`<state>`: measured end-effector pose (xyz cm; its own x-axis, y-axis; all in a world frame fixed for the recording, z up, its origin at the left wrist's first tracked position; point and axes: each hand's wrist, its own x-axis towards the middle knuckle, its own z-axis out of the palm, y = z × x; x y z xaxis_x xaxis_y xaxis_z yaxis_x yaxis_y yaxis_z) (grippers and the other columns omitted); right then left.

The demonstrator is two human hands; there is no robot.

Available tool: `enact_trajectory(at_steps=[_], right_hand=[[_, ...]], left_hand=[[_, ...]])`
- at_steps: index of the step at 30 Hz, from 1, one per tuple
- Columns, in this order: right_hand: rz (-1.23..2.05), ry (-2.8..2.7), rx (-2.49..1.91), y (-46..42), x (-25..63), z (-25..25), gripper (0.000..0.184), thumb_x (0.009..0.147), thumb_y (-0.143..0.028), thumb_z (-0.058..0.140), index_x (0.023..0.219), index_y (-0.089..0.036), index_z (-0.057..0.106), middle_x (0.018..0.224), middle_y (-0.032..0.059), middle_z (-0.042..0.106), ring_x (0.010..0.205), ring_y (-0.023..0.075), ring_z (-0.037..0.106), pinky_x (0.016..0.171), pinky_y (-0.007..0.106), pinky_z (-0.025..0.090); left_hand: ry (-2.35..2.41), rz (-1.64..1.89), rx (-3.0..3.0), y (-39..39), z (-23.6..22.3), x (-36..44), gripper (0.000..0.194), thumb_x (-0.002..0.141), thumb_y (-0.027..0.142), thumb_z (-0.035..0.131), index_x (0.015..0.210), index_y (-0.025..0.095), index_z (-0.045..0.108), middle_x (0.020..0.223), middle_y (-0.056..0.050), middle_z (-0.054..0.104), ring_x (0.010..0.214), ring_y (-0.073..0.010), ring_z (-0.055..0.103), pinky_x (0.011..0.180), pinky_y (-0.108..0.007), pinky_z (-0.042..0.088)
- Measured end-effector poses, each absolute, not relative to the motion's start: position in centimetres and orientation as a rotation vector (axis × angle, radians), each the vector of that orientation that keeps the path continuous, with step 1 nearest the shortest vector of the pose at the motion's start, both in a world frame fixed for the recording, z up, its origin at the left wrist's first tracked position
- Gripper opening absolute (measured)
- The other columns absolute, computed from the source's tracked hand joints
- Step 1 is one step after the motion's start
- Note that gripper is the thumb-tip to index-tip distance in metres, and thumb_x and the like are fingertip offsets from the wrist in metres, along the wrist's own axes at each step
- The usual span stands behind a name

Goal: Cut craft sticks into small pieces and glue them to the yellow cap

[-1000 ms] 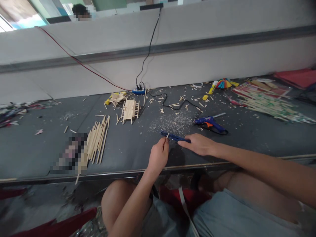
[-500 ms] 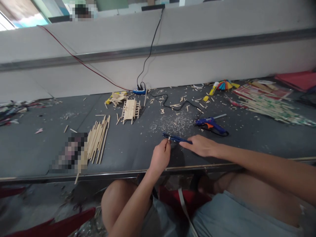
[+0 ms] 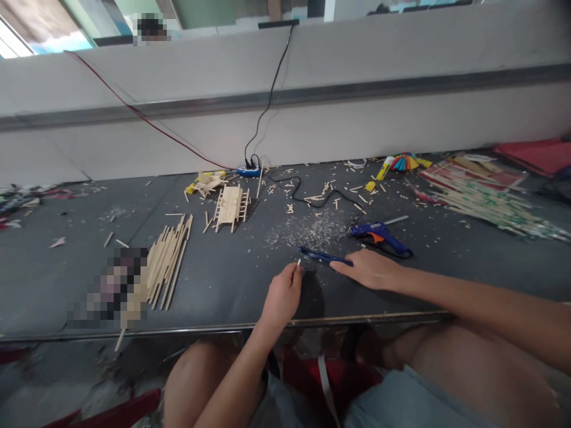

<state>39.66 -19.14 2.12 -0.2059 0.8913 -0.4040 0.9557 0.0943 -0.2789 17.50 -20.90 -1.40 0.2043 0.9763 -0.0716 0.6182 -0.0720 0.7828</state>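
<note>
Between the thumb and fingers of my left hand [image 3: 282, 292] is a short, pale wooden stick [image 3: 299, 262], its tip pointing upward. My right hand [image 3: 371, 268] is closed round the handles of long blue pliers [image 3: 322, 256]. Their head points left and lies just beyond the stick's tip, with a small gap between them. Both hands are low over the dark tabletop near its front edge. My palm and fingers hide most of the stick and the handle ends.
A blue glue gun [image 3: 379, 233] lies beyond my right hand. Wooden sticks [image 3: 167, 261] are bundled at left, near a small stick-built model [image 3: 231, 205]. Wood scraps [image 3: 316, 229] litter the dark table [image 3: 250, 267]. A blue power socket [image 3: 248, 171] sits by the wall.
The stick in my left hand has come away from the pliers' jaws, where it was before. My left hand is slightly lower and further left. The view has shifted a little.
</note>
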Motion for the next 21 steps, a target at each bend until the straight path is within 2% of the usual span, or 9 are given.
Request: enact_trajectory(at_steps=[5, 8, 12, 14, 16, 21], right_hand=[[-0.726, 2.189, 1.896, -19.1, 41.2, 2.3, 0.074, 0.081, -0.073, 0.018, 0.076, -0.015, 0.064, 0.084, 0.0164, 0.069, 0.083, 0.0307, 0.064, 0.067, 0.035, 0.043], [-0.678, 2.156, 1.887, -19.7, 41.9, 2.4, 0.071, 0.080, -0.073, 0.023, 0.083, -0.015, 0.063, 0.087, 0.0168, 0.068, 0.082, 0.0327, 0.064, 0.066, 0.038, 0.044], [-0.525, 2.195, 1.900, -21.0, 41.4, 2.4, 0.063, 0.082, -0.066, 0.033, 0.104, -0.013, 0.060, 0.096, 0.0188, 0.065, 0.087, 0.0358, 0.062, 0.070, 0.043, 0.044], [-0.475, 2.295, 1.902, -21.6, 40.6, 2.2, 0.058, 0.084, -0.059, 0.036, 0.120, -0.016, 0.051, 0.103, 0.0181, 0.062, 0.092, 0.0347, 0.059, 0.075, 0.044, 0.043], [-0.411, 2.407, 1.889, -22.0, 39.5, 1.7, 0.055, 0.085, -0.053, 0.039, 0.129, -0.019, 0.044, 0.104, 0.0169, 0.060, 0.095, 0.0330, 0.057, 0.080, 0.044, 0.041], [-0.276, 2.561, 1.892, -21.5, 36.3, 0.1, 0.049, 0.085, -0.049, 0.041, 0.124, -0.020, 0.048, 0.105, 0.0162, 0.056, 0.098, 0.0326, 0.050, 0.087, 0.047, 0.035]], left_hand=[[1.554, 0.585, 1.811, -20.5, -1.8, 17.3, 0.031, 0.091, 0.034, 0.031, 0.087, 0.019, 0.058, 0.072, -0.003, 0.061, 0.069, -0.0151, 0.056, 0.064, -0.023, 0.036], [1.565, 0.574, 1.817, -20.3, -1.7, 17.2, 0.032, 0.091, 0.036, 0.031, 0.088, 0.019, 0.059, 0.070, -0.002, 0.059, 0.066, -0.0146, 0.054, 0.062, -0.022, 0.035], [1.613, 0.667, 1.749, -19.7, -1.0, 16.6, 0.032, 0.089, 0.039, 0.035, 0.090, 0.019, 0.060, 0.064, -0.001, 0.055, 0.059, -0.0140, 0.051, 0.057, -0.021, 0.034], [1.651, 0.801, 1.664, -19.3, -0.5, 16.2, 0.034, 0.088, 0.042, 0.037, 0.095, 0.018, 0.060, 0.062, 0.001, 0.052, 0.057, -0.0132, 0.048, 0.055, -0.021, 0.034], [1.679, 0.939, 1.544, -19.1, 0.2, 15.9, 0.035, 0.087, 0.044, 0.038, 0.099, 0.018, 0.059, 0.059, 0.003, 0.047, 0.054, -0.0116, 0.044, 0.052, -0.020, 0.034], [1.671, 1.082, 1.363, -18.8, 1.2, 15.4, 0.033, 0.086, 0.045, 0.041, 0.098, 0.019, 0.058, 0.058, 0.005, 0.042, 0.048, -0.0087, 0.037, 0.046, -0.018, 0.032]])
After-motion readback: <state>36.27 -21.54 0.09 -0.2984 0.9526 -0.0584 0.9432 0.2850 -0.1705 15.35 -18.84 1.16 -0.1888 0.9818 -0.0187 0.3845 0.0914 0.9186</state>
